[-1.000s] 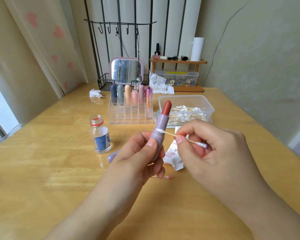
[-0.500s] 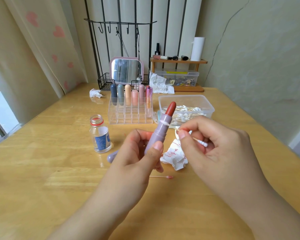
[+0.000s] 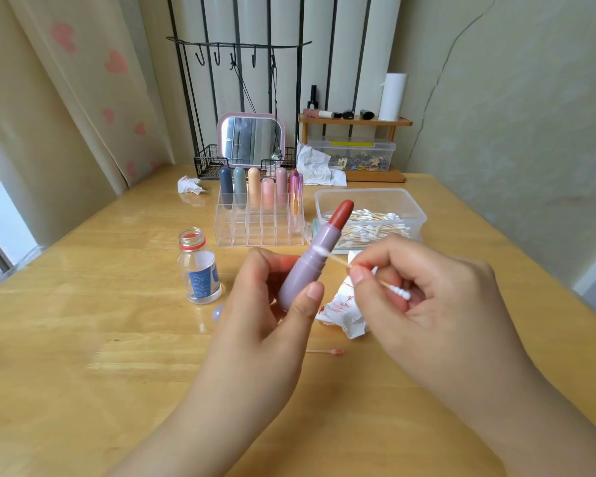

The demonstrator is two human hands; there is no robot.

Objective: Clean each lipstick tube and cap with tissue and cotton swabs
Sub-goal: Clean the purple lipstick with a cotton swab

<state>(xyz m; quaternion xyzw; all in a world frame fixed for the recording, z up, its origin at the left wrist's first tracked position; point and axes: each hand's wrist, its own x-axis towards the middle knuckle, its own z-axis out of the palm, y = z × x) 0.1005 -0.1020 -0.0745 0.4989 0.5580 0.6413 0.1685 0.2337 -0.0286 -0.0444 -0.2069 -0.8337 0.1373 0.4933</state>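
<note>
Matte lilac lipstick tube [image 3: 305, 270] gripped in left hand [image 3: 272, 315], right hand [image 3: 424, 297] pinching wooden cotton swab [image 3: 365, 275]

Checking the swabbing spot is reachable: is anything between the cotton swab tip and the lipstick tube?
Nothing visible: the cotton swab, pinched in the right hand, already touches the lilac lipstick tube gripped by the left hand.

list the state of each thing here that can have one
purple lipstick: uncapped, red bullet out, held tilted by left hand
cotton swab: pinched by right hand, tip on the tube's collar
small bottle: upright, cap off
tissue: crumpled, red-stained
used swab: lying on table, pink tip
swab box: lidless
organizer: six capped lipsticks in back row
</note>
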